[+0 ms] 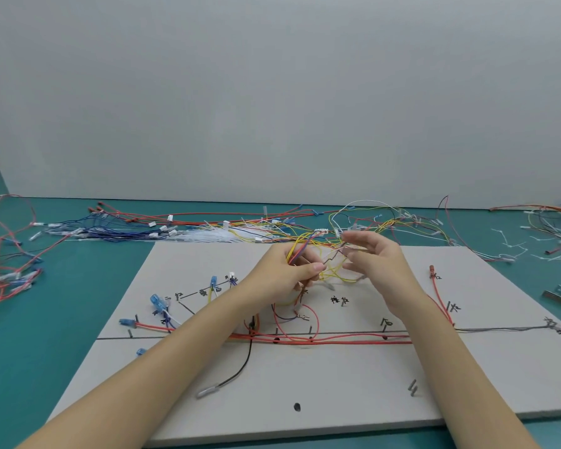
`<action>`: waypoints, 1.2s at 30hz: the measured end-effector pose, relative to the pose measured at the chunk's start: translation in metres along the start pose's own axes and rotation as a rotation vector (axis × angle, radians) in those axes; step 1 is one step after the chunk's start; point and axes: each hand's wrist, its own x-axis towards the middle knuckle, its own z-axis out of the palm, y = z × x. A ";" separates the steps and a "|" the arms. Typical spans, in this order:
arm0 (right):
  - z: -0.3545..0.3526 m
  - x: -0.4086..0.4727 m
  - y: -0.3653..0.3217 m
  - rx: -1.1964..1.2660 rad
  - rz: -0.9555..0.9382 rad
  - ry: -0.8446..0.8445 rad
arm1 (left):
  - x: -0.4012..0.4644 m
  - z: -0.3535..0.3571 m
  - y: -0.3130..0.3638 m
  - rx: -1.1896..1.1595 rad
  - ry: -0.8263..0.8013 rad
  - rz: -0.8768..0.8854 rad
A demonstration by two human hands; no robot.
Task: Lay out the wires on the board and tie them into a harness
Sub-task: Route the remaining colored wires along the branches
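Both hands are raised over the far middle of the grey harness board, working one tangle of thin wires, mostly yellow with some red, brown and blue. Left hand: grip pinching that bundle, thumb pressed against curled fingers, strands fanning up to a small white connector. Right hand: fingers bent, fingertips nipping a strand near the top of the same tangle. Already routed on the board: red wires along the drawn horizontal line past the pins, a black lead dropping to a grey sleeved tip, blue terminals at the left branches, a red terminal at right. Loose wire piles lie on the teal surface behind and left of the board, white cable ties to the right
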 end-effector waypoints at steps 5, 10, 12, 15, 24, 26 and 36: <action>-0.002 0.008 0.004 -0.433 -0.090 -0.031 | -0.002 -0.002 0.000 0.007 -0.051 0.030; -0.006 0.020 0.003 -0.704 -0.235 -0.005 | -0.003 -0.007 0.000 0.057 -0.069 0.034; -0.009 0.024 0.000 -0.806 -0.306 -0.075 | -0.003 -0.009 0.001 0.051 -0.067 0.028; -0.015 0.028 0.001 -0.946 -0.427 -0.133 | -0.003 -0.015 0.000 0.028 -0.034 0.012; -0.032 0.041 0.018 -1.025 -0.313 0.108 | -0.003 -0.032 0.000 -0.165 -0.096 -0.080; -0.040 0.044 0.021 -0.954 -0.248 0.218 | -0.002 -0.040 0.002 -0.385 -0.120 -0.143; -0.029 0.044 0.011 -0.921 -0.218 0.410 | -0.008 -0.056 0.007 -0.772 -0.267 -0.291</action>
